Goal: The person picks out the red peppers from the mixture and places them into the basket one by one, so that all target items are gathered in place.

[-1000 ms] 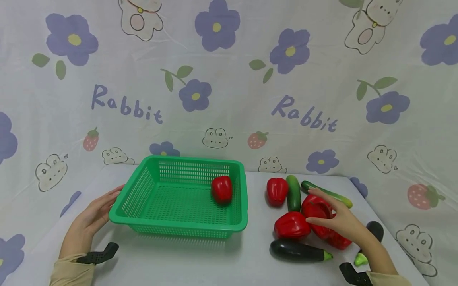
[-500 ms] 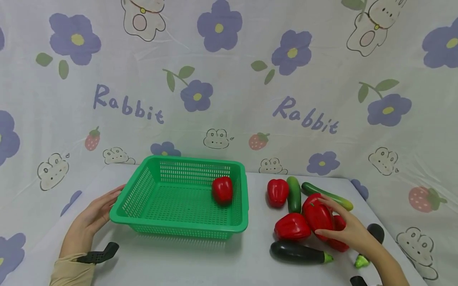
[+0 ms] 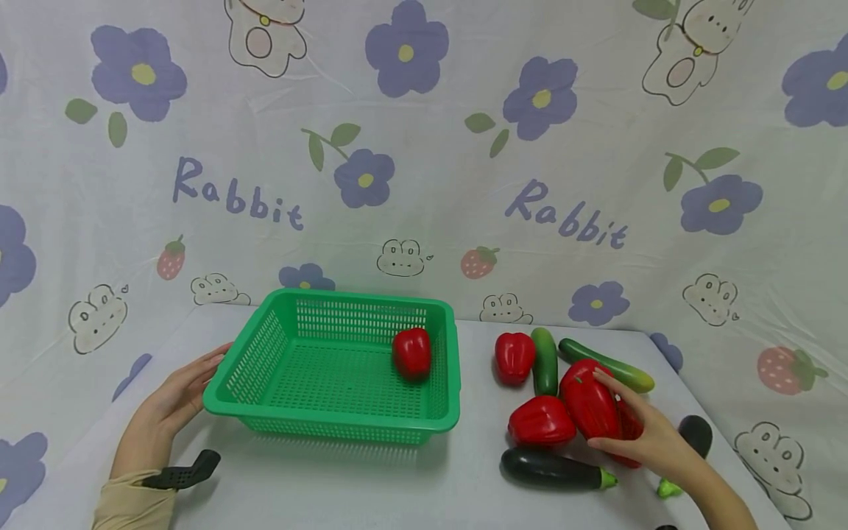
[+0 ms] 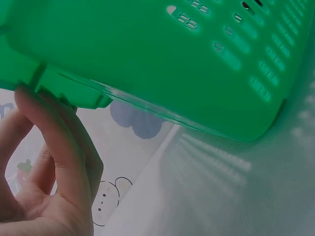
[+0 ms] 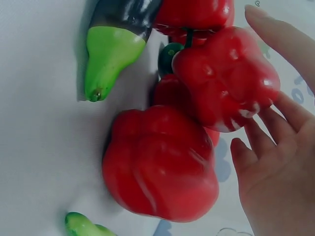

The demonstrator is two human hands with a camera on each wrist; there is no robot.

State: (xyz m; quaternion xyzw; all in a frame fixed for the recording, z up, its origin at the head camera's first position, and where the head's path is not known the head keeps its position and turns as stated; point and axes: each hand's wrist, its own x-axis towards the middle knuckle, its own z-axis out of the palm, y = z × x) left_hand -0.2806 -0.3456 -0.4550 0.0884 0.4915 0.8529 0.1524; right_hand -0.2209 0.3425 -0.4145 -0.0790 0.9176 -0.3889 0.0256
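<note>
My left hand (image 3: 175, 397) is at the left end of the green plastic basket (image 3: 331, 419). In the left wrist view its bent fingers (image 4: 69, 142) hold the basket's rim from outside. One red bell pepper (image 3: 412, 353) lies in the basket's right part. To the right, my right hand (image 3: 645, 434) spreads thumb and fingers around a red bell pepper (image 3: 589, 401) in a cluster of peppers. The right wrist view has the fingers reaching behind this pepper (image 5: 229, 81), the thumb standing away from it. A larger-looking pepper (image 5: 160, 164) sits close beside, partly covered by the hand in the head view.
Left of the cluster lie two more red peppers, one behind (image 3: 514, 358) and one in front (image 3: 541, 421). Two cucumbers (image 3: 545, 361) lie at the back. A dark eggplant (image 3: 550, 469) lies in front, another eggplant (image 3: 695, 434) beyond the right forearm. A printed cloth (image 3: 424, 184) hangs behind the table.
The right hand has drawn back rightward and toward the person, exposing more of the pepper it surrounds. That pepper has shifted slightly the same way. The left hand and basket stay put.
</note>
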